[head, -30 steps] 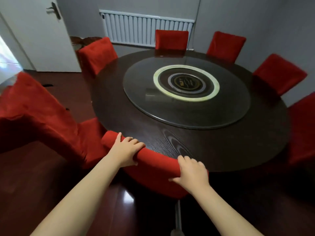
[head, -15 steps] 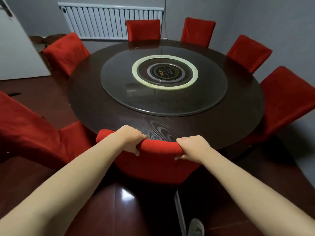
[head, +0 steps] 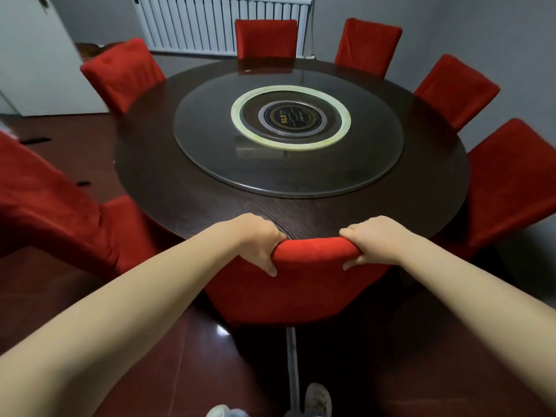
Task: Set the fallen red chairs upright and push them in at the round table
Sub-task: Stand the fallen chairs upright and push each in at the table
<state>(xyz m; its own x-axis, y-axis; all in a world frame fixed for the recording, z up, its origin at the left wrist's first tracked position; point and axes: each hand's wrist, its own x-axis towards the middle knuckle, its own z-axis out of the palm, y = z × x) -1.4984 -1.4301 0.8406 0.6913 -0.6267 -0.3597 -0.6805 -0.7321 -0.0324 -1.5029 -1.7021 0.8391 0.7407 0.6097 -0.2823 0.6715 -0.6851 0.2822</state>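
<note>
Red chair [head: 288, 284] upright at round bench [head: 186, 188] — backrest against the rim. Left hand [head: 258, 242] and right hand [head: 373, 242] both closed in a grip on its top edge.

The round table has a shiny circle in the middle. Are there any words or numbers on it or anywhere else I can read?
Black and gold round emblem at the centre of the glass turntable on the dark wooden round table: gold lettering, too small and blurred to read.
Red fabric chairs, white radiator, white door: no text visible.
</note>
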